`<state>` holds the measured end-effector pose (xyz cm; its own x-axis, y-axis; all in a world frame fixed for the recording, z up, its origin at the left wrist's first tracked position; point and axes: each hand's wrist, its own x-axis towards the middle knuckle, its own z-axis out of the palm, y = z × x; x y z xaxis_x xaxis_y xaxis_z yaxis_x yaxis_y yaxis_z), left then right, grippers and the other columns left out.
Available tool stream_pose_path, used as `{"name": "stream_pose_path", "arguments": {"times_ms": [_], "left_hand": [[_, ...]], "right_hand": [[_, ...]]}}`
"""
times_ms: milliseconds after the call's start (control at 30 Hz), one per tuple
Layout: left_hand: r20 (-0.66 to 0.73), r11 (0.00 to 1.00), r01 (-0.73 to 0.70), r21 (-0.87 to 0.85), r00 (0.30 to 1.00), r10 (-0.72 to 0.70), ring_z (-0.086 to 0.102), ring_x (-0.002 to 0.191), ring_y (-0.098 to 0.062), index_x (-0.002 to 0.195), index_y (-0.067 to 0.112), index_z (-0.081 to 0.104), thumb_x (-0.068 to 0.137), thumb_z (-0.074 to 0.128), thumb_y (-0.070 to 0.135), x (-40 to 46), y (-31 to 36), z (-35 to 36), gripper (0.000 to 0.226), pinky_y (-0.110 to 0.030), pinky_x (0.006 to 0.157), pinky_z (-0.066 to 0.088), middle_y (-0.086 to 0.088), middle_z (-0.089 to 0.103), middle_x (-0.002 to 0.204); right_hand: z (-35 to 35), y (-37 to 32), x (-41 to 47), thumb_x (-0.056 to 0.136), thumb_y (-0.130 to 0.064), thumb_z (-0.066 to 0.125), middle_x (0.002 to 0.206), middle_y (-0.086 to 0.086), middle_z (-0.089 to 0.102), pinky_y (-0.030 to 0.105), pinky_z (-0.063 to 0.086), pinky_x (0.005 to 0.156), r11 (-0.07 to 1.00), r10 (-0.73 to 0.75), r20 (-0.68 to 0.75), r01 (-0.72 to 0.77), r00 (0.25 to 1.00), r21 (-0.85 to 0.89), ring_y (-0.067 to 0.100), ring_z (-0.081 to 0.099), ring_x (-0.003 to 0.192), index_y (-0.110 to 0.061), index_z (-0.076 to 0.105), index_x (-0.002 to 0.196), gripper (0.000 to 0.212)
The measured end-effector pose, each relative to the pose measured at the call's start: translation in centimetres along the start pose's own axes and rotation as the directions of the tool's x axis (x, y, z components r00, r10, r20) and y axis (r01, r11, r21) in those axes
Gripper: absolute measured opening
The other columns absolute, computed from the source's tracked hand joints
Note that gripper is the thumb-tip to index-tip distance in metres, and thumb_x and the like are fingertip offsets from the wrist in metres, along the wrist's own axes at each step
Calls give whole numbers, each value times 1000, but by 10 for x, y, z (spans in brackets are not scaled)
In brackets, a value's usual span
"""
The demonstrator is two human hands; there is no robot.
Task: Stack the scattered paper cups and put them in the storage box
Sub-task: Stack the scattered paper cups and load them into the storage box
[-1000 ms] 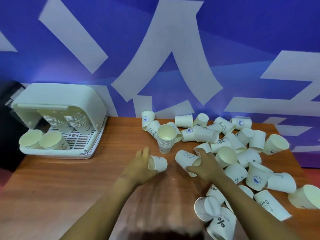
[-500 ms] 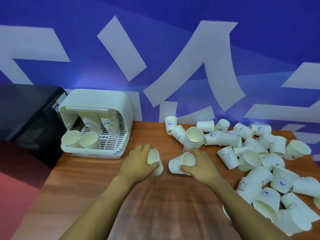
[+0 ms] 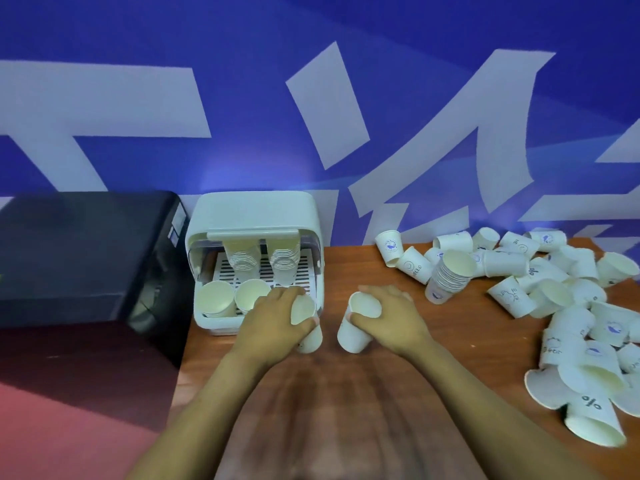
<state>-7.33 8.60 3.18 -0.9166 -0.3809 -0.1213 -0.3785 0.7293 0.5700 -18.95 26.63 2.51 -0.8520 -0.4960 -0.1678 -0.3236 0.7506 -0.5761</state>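
Note:
My left hand (image 3: 273,320) grips a white paper cup (image 3: 306,323) with its mouth up, just in front of the storage box (image 3: 254,216). My right hand (image 3: 391,318) grips a second paper cup (image 3: 358,322), also upright, a little to the right of the first. The white box stands open at the table's back left and holds several cup stacks (image 3: 244,259). A tall stack of cups (image 3: 450,277) leans among the scattered cups (image 3: 568,317) on the right.
The wooden table (image 3: 467,344) ends at its left edge beside the box. A black case (image 3: 86,251) lies left of the box, off the table. A blue wall with white lettering rises behind. More loose cups (image 3: 588,407) crowd the front right.
Both hands have carried their cups leftwards from the pile towards the box, turning them mouth up. My view has swung to the left.

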Motion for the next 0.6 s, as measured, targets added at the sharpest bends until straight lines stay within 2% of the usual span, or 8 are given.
{"name": "stream_pose_path", "arguments": {"times_ms": [200,400,600], "left_hand": [[22,1000,15,-23,1000,-15,47,119,-23,133,29,45,85,60,45,-5,-37,-19,53,-36,99,40,4,48,136],[-13,999,31,-24,999,-32,44,121,-22,134,30,44,85,59,46,-2,-47,-40,53,-40,98,41,6,45,137],[-73,998,56,-7,996,-56,44,123,-22,132,31,46,84,61,44,1,-67,-71,52,-40,98,41,6,46,136]], "right_hand": [[25,-32,-2,80,-51,64,134,-3,51,27,28,102,1000,-5,16,6,1000,-23,18,38,127,-32,50,134,58],[32,-56,10,79,-57,61,133,-5,50,25,29,92,997,-48,50,50,998,-50,19,39,126,-34,48,134,61],[43,-85,16,80,-50,65,134,-3,48,26,31,94,993,-105,57,107,993,-45,20,37,125,-31,46,135,62]]}}
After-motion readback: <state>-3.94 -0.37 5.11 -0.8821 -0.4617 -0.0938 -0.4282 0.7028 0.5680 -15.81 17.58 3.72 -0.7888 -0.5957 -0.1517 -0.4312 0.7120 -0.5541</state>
